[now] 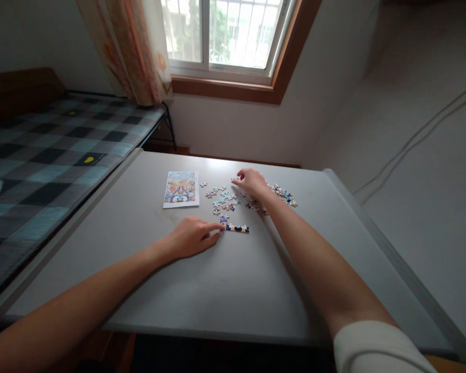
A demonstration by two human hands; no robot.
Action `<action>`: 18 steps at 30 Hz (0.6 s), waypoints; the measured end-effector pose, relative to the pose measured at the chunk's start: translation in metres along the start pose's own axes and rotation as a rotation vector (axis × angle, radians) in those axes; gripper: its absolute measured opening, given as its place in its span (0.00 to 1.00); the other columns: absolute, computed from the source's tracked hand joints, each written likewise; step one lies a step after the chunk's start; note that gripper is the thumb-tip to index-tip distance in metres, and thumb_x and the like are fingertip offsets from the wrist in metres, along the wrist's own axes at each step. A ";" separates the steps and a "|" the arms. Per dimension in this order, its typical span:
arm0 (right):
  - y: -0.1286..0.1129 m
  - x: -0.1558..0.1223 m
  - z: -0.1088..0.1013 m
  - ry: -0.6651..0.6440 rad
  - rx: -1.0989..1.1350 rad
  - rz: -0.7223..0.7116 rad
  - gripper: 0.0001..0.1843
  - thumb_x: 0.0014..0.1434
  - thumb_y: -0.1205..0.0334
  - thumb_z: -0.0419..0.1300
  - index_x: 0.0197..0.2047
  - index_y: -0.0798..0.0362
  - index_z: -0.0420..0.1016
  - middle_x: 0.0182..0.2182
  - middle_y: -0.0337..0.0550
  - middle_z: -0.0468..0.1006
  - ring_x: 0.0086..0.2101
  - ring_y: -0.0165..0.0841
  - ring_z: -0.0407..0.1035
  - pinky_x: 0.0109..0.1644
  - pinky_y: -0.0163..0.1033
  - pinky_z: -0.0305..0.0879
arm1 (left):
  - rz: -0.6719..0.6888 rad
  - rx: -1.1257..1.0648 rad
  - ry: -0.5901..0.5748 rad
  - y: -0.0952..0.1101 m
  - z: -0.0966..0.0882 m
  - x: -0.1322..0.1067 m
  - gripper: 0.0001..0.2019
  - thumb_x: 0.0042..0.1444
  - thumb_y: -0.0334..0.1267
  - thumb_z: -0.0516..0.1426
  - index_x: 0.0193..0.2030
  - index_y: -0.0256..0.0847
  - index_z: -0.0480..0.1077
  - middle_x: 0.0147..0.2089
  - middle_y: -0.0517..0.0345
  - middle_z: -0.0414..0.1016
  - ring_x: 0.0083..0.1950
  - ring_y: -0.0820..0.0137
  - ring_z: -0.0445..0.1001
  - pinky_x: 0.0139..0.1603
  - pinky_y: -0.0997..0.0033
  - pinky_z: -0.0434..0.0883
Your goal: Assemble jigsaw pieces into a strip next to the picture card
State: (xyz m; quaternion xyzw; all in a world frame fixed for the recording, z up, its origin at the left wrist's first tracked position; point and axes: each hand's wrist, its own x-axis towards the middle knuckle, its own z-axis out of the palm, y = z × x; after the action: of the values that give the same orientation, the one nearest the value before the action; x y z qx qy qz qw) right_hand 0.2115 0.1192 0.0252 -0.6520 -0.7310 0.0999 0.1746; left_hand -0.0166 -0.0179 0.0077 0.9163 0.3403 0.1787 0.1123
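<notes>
My left hand lies on the table with its index finger stretched out, the tip touching the left end of a joined strip of jigsaw pieces. The thumb is apart from that finger, and nothing is held. Farther off, my right hand hovers over loose jigsaw pieces, its thumb and index finger parted near small pieces. Part of the loose pieces is hidden under this hand and forearm. More pieces lie in a pile to its right. A printed picture sheet with a cartoon penguin-like figure lies left of the pieces.
The pale grey table has raised side edges. Left of it stands a bed with a checked mattress. Behind are a wall, a window and an orange-patterned curtain. A cable runs along the right wall.
</notes>
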 end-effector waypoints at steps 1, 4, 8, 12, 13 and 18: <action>0.000 0.003 0.003 -0.007 -0.001 0.019 0.18 0.53 0.50 0.66 0.41 0.55 0.78 0.41 0.52 0.78 0.40 0.40 0.71 0.45 0.42 0.63 | 0.002 0.005 -0.002 0.000 0.000 0.000 0.14 0.62 0.41 0.52 0.50 0.47 0.75 0.22 0.62 0.74 0.25 0.73 0.72 0.30 0.75 0.63; 0.001 0.010 0.008 -0.012 0.020 0.035 0.15 0.53 0.53 0.66 0.40 0.54 0.78 0.39 0.50 0.79 0.39 0.37 0.71 0.43 0.40 0.65 | 0.008 0.016 -0.009 -0.001 0.001 0.000 0.15 0.62 0.41 0.52 0.51 0.47 0.75 0.23 0.62 0.75 0.25 0.73 0.72 0.31 0.75 0.63; 0.002 0.016 0.010 -0.042 0.073 0.035 0.09 0.53 0.61 0.65 0.38 0.55 0.79 0.37 0.49 0.80 0.37 0.35 0.72 0.41 0.37 0.65 | 0.007 0.015 -0.008 -0.001 0.001 -0.001 0.15 0.63 0.41 0.51 0.51 0.47 0.75 0.23 0.62 0.75 0.25 0.72 0.72 0.31 0.74 0.64; -0.002 0.021 0.008 -0.090 0.104 0.086 0.11 0.51 0.64 0.66 0.40 0.57 0.79 0.38 0.50 0.80 0.36 0.35 0.72 0.40 0.36 0.66 | 0.014 0.007 -0.004 -0.001 0.001 -0.001 0.15 0.63 0.41 0.51 0.50 0.46 0.75 0.23 0.62 0.75 0.25 0.73 0.72 0.31 0.75 0.64; -0.003 0.021 0.008 -0.100 0.111 0.097 0.12 0.51 0.64 0.66 0.40 0.57 0.79 0.39 0.50 0.80 0.36 0.35 0.72 0.40 0.36 0.66 | 0.014 0.006 -0.002 0.000 0.001 -0.001 0.15 0.63 0.41 0.51 0.50 0.46 0.75 0.23 0.62 0.75 0.25 0.73 0.72 0.31 0.75 0.64; -0.006 0.023 0.008 -0.104 0.129 0.109 0.09 0.49 0.64 0.66 0.36 0.56 0.80 0.36 0.48 0.80 0.36 0.34 0.72 0.40 0.36 0.65 | 0.007 0.012 -0.009 0.000 0.000 0.000 0.15 0.63 0.41 0.51 0.51 0.46 0.75 0.24 0.61 0.76 0.25 0.72 0.72 0.31 0.74 0.64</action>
State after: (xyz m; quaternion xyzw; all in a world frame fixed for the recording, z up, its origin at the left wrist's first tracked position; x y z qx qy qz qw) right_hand 0.2013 0.1423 0.0230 -0.6721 -0.6947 0.1898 0.1721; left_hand -0.0166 -0.0179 0.0076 0.9190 0.3376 0.1728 0.1078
